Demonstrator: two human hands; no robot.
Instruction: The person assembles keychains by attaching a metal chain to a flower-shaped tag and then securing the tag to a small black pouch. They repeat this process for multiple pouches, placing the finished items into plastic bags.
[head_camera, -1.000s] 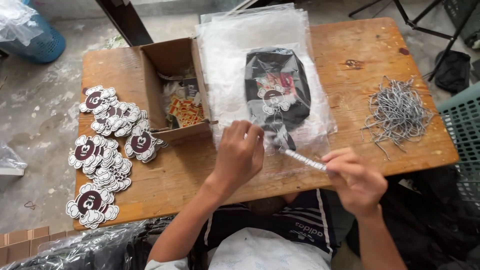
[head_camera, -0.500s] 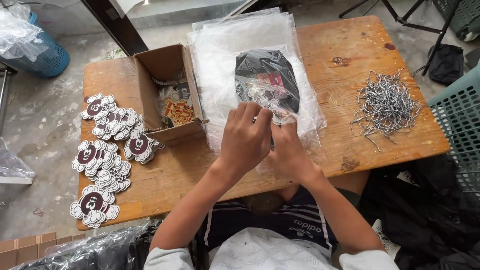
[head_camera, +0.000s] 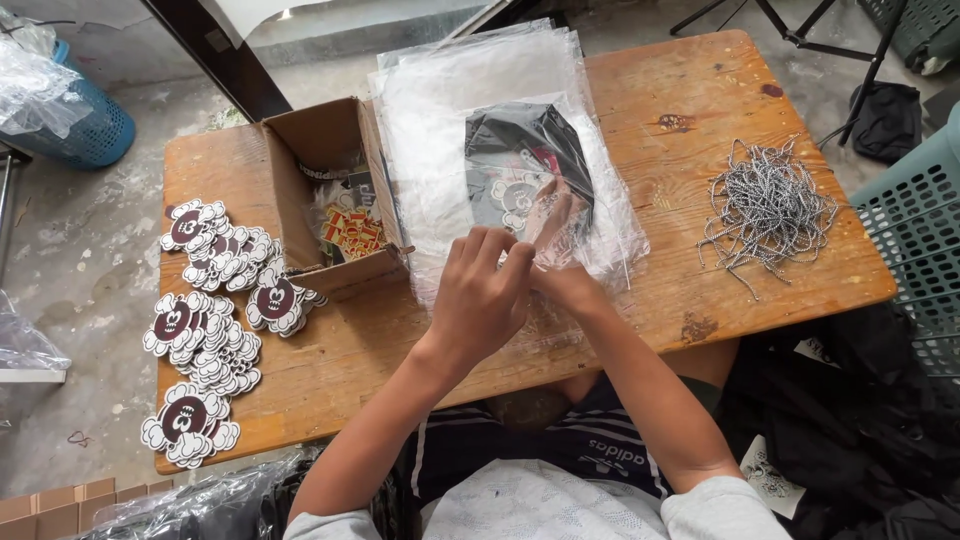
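Note:
A stack of clear plastic bags lies on the wooden table. In the top bag sits a folded black garment with a cartoon print. My left hand grips the bag's near edge with fingers curled. My right hand lies with its fingers pushed inside the bag's opening, under the clear film, touching the garment's lower edge. The two hands touch each other.
An open cardboard box with small coloured items stands left of the bags. Piles of flower-shaped dark-red and white tags cover the table's left end. A heap of black-and-white cords lies at the right. A green crate stands beyond the right edge.
A second ago my right hand held a thin strip off to the right; it has since come in beside the left hand and slid into the bag's opening.

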